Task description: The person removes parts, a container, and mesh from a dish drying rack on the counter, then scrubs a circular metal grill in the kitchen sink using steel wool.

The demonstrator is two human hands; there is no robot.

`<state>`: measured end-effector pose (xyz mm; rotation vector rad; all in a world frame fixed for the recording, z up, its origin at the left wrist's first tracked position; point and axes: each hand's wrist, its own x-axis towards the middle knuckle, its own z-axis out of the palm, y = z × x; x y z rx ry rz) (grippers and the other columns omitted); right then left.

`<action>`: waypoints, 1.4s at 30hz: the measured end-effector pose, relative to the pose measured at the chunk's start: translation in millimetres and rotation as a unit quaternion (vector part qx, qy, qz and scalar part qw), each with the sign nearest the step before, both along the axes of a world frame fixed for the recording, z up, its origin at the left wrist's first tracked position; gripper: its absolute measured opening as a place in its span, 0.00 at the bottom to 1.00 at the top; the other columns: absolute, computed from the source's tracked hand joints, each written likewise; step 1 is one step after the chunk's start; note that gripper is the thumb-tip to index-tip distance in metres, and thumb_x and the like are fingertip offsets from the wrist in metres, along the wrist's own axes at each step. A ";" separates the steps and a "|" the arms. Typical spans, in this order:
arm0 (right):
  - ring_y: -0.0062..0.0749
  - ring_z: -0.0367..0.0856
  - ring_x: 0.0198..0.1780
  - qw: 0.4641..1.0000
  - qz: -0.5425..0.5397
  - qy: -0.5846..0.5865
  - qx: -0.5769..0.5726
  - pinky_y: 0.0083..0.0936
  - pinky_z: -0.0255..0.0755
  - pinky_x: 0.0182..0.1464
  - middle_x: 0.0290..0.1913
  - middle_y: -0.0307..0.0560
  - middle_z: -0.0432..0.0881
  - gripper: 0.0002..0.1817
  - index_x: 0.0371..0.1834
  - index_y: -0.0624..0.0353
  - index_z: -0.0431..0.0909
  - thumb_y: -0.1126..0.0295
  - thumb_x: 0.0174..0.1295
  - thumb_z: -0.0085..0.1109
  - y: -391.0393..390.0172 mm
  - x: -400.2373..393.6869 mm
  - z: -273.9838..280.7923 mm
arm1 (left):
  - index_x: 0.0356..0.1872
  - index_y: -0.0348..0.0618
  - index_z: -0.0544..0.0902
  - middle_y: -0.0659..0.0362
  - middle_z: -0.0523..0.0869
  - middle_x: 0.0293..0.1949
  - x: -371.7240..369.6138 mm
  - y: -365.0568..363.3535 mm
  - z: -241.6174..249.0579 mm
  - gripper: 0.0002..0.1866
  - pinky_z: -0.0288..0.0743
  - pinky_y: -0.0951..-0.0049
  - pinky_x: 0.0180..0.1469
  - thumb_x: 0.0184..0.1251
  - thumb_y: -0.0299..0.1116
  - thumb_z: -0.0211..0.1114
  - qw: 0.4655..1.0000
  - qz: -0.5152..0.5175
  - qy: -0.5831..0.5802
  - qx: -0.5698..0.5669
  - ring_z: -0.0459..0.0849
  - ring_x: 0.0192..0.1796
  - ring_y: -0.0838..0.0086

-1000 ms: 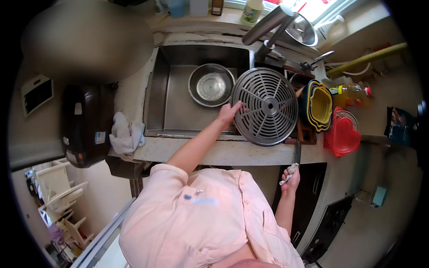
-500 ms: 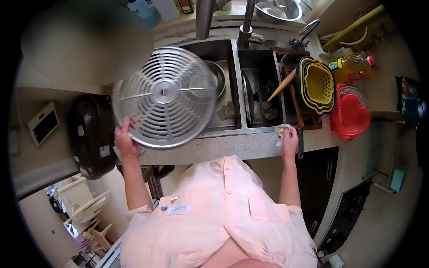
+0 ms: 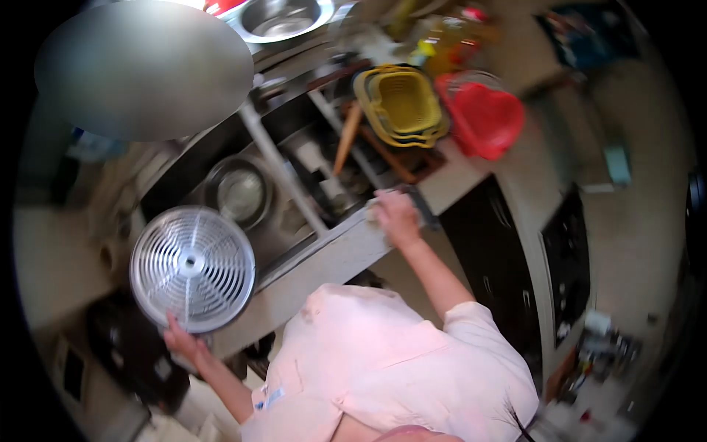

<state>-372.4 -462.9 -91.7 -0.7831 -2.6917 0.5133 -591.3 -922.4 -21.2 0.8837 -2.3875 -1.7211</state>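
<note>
A round slotted metal rack point(image 3: 166, 239) is held by its lower rim in my left hand point(image 3: 185, 343), over the left corner of the sink. My right hand point(image 3: 398, 219) is closed on a pale crumpled cloth point(image 3: 373, 215) at the front edge of the counter, beside the small sink compartment. A metal bowl point(image 3: 240, 193) sits in the large sink basin. In the small compartment are dark items too blurred to name. A wooden handle point(image 3: 347, 138) leans beside the yellow baskets point(image 3: 405, 103).
Red baskets point(image 3: 482, 116) and an oil bottle point(image 3: 445, 43) stand at the right back. A steel basin point(image 3: 281, 20) is behind the sink. A dark rounded appliance point(image 3: 132, 353) is at the left, and a black cooktop point(image 3: 571, 265) at the right.
The view has swung toward the right and tilted, with blur. The rack in my left hand now appears lower, smaller and farther from the metal bowl. My right hand still holds the cloth.
</note>
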 end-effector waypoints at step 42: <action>0.25 0.76 0.39 0.855 -0.329 0.385 -0.107 0.20 0.72 0.42 0.38 0.44 0.79 0.16 0.40 0.66 0.76 0.62 0.62 0.61 367.6 170.2 81.5 | 0.40 0.30 0.79 0.57 0.83 0.36 -5.9 75.2 12.3 0.16 0.71 0.77 0.42 0.64 0.37 0.62 0.989 -0.003 0.142 -0.043 0.78 0.37 0.79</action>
